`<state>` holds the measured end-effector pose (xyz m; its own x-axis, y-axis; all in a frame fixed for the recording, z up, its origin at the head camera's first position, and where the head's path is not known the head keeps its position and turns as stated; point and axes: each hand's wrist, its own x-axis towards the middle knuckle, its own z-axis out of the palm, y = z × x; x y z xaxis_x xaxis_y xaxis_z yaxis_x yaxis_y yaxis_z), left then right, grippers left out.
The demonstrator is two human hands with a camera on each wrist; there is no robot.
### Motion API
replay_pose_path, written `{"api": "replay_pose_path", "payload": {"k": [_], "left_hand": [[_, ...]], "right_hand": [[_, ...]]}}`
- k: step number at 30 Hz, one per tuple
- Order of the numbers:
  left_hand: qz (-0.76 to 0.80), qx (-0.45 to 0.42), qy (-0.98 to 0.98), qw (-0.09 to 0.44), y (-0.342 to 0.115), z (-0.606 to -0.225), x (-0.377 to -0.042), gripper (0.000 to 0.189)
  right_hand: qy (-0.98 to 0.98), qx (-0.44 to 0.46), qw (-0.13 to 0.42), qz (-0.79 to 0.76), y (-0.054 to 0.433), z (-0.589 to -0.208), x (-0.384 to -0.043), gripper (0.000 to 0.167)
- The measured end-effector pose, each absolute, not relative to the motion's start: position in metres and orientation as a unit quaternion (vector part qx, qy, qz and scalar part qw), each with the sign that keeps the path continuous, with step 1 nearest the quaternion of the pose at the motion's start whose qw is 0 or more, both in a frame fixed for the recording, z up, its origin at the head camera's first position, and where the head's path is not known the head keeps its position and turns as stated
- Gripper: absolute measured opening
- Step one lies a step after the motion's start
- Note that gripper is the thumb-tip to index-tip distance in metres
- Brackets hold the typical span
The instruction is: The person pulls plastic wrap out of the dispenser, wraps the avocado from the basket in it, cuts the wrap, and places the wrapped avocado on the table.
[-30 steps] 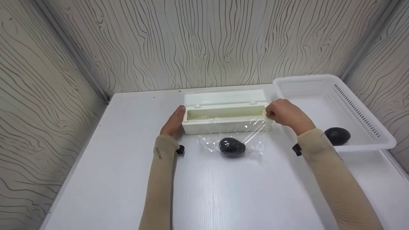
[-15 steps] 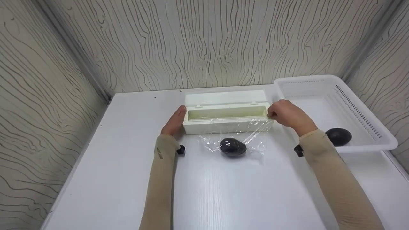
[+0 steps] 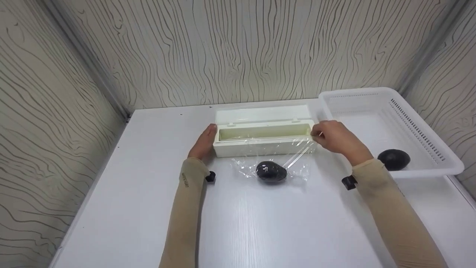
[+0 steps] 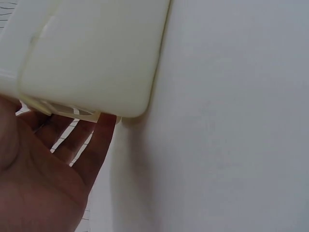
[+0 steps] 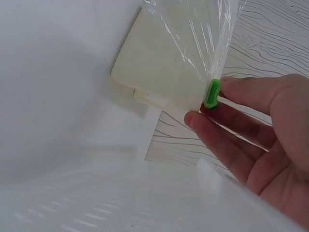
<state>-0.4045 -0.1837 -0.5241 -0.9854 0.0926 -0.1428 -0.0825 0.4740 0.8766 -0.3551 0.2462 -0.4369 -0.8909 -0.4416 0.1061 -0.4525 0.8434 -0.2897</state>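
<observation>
A cream cling film dispenser (image 3: 256, 148) stands at the back of the table with its lid (image 3: 262, 113) tipped back. My left hand (image 3: 203, 143) grips its left end; in the left wrist view the fingers (image 4: 96, 150) reach behind that end. At the right end, my right hand (image 3: 336, 137) pinches a small green slide cutter (image 5: 211, 94) between thumb and fingers. Clear cling film (image 3: 241, 167) hangs from the dispenser's front edge onto the table. Under the film lies a dark avocado (image 3: 271, 171).
A white plastic basket (image 3: 427, 174) stands to the right, close to my right forearm. Another dark avocado (image 3: 394, 159) rests inside it. Wood-patterned panels (image 3: 238, 52) enclose the back and both sides of the white table (image 3: 238, 230).
My right hand has turned slightly at the dispenser's right end, its wrist shifting a little right. My left hand, the film and the avocados have stayed in place.
</observation>
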Motion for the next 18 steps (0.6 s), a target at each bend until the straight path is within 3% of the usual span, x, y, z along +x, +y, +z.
{"api": "replay_pose_path", "payload": {"k": [6, 11, 18], "left_hand": [[0.483, 0.007, 0.875, 0.019, -0.18, -0.523, -0.406, 0.044], [0.422, 0.009, 0.905, -0.053, -0.176, -0.516, -0.402, 0.037], [0.393, 0.005, 0.916, -0.081, -0.171, -0.508, -0.393, 0.037]], "right_hand": [[-0.967, 0.18, 0.043, 0.177, 0.243, -0.44, -0.338, 0.03], [-0.964, 0.099, 0.107, 0.221, 0.233, -0.447, -0.319, 0.029], [-0.964, 0.066, 0.088, 0.24, 0.224, -0.464, -0.305, 0.042]]}}
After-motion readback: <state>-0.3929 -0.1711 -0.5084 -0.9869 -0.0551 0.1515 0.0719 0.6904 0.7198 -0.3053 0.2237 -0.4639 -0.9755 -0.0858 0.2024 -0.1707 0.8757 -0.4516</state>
